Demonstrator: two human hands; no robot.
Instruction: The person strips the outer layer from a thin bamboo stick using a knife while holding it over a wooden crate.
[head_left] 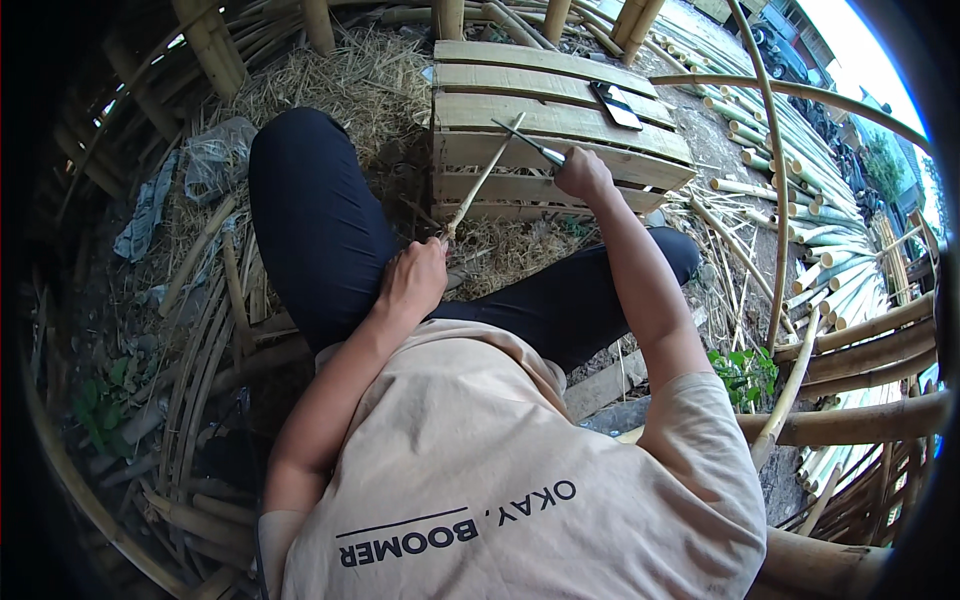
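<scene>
My left hand (414,276) is closed around the near end of a thin, pale bamboo stick (482,182), held low between my knees. The stick slants up and away to the right, toward the wooden crate (560,118). In my right hand (585,176) is a knife (532,143), its handle mostly covered by my fingers. The narrow blade points left and crosses the stick near its far end. Whether the edge touches the wood, I cannot tell. The stick's lowest part is hidden in my left fist.
A dark phone (616,105) lies on the slatted crate. Straw and shavings (345,85) cover the ground beyond my left knee, beside a crumpled clear plastic bag (218,155). Many cut bamboo poles (830,235) are piled at right. A bamboo rail (860,424) runs close by my right side.
</scene>
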